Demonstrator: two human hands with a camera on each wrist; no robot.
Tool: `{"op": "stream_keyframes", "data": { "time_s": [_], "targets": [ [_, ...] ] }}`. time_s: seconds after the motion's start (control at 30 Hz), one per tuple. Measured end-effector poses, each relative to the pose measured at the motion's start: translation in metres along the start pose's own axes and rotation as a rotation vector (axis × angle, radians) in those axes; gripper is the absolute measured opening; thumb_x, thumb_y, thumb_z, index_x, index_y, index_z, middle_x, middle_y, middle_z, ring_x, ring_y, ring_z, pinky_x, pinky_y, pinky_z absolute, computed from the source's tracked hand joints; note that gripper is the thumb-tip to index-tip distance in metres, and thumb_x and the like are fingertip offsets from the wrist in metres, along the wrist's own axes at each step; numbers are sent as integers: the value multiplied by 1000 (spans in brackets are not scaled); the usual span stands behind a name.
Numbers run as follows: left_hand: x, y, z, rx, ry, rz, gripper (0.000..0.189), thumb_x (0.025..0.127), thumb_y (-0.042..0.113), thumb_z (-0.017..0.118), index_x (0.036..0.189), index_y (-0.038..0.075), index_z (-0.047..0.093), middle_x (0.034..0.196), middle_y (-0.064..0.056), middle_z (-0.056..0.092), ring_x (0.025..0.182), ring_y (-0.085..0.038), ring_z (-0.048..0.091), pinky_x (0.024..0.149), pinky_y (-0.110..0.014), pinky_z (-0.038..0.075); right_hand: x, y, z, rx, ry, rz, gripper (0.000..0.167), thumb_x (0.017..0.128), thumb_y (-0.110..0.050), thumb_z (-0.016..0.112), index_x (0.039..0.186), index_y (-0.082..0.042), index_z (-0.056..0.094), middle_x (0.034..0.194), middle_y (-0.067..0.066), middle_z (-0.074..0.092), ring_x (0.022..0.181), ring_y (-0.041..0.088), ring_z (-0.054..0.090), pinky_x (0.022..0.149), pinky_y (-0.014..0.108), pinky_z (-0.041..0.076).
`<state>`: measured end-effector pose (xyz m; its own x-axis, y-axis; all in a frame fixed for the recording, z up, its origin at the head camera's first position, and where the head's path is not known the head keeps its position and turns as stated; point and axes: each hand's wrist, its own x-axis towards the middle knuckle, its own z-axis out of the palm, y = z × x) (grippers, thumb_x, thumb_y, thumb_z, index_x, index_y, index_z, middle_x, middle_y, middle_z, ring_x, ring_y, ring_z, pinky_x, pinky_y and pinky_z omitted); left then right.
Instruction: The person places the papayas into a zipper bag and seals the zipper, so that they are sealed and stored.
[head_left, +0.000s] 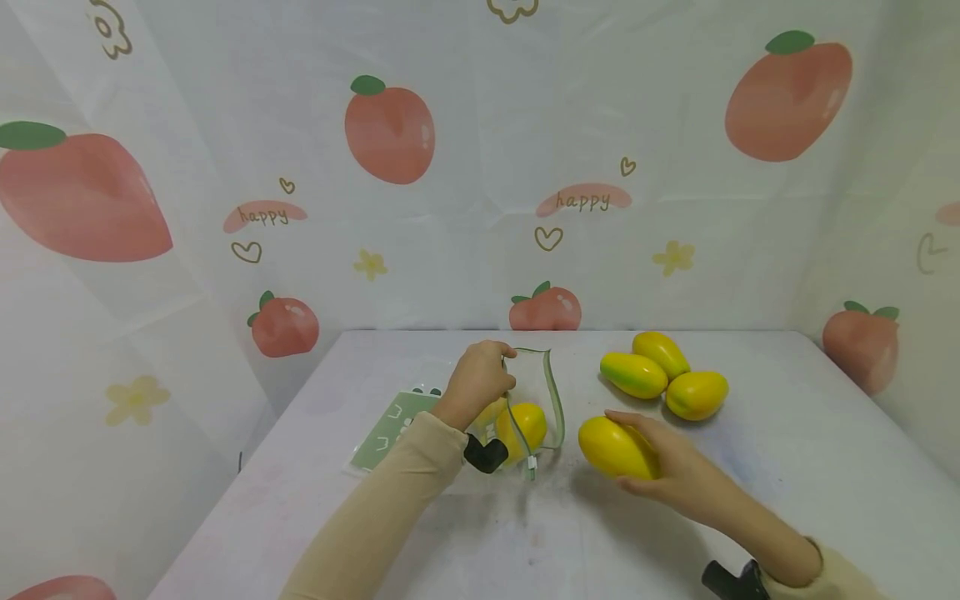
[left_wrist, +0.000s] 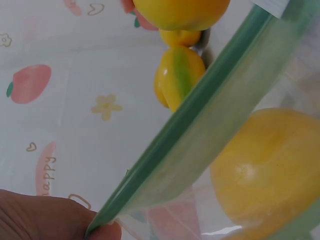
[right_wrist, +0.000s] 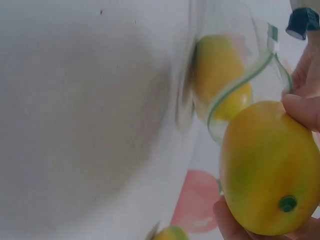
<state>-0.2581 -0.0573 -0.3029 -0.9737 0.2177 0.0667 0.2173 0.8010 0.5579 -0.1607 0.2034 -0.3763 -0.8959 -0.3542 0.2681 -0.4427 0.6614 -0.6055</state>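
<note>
My left hand point(head_left: 480, 379) pinches the top edge of a clear zip bag point(head_left: 557, 400) with a green rim, seen close up in the left wrist view. The bag's mouth gapes toward the right. Inside lies a yellow mango point(head_left: 528, 427), which shows through the plastic in the left wrist view. Just right of the mouth, my right hand point(head_left: 678, 471) grips another yellow mango point(head_left: 617, 448) between thumb and fingers, above the table. Its green stem spot shows in the right wrist view.
Three more yellow mangoes point(head_left: 633, 375) lie grouped at the back right of the white table point(head_left: 540, 542). A flat green-printed packet point(head_left: 386, 429) lies left of the bag, partly behind the left forearm. A fruit-printed curtain point(head_left: 465, 233) hangs behind.
</note>
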Motion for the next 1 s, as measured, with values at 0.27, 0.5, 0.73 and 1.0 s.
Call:
{"op": "stream_keyframes", "data": {
  "time_s": [0.27, 0.5, 0.73, 1.0],
  "targets": [
    [0, 1, 0, 3, 0, -7, 45, 81, -4, 63, 124, 5, 65, 58, -3, 59, 49, -12, 58, 45, -20, 37, 9, -8, 9, 13, 24, 6, 73, 79, -29, 79, 142, -13, 45, 143, 9, 50, 129, 34, 48, 103, 61, 37],
    [2, 1, 1, 7, -1, -15, 44, 81, -2, 65, 125, 5, 65, 58, -3, 59, 49, -12, 59, 47, -20, 39, 20, -11, 12, 18, 29, 3, 73, 79, -23, 79, 141, -8, 44, 143, 10, 50, 129, 34, 49, 104, 58, 38],
    [2, 2, 1, 5, -5, -23, 45, 81, -2, 64, 125, 5, 65, 61, -3, 59, 50, -12, 59, 47, -20, 40, 33, -14, 19, 33, 26, 46, 74, 80, -23, 79, 140, -4, 40, 136, 17, 53, 118, 30, 56, 100, 53, 44],
    [2, 2, 1, 9, -9, -24, 44, 82, -1, 65, 125, 6, 65, 63, -3, 60, 51, -12, 59, 47, -20, 40, 48, -17, 28, 49, 7, 94, 71, 79, -19, 79, 136, 0, 41, 133, 18, 54, 114, 29, 56, 100, 52, 45]
  ]
}}
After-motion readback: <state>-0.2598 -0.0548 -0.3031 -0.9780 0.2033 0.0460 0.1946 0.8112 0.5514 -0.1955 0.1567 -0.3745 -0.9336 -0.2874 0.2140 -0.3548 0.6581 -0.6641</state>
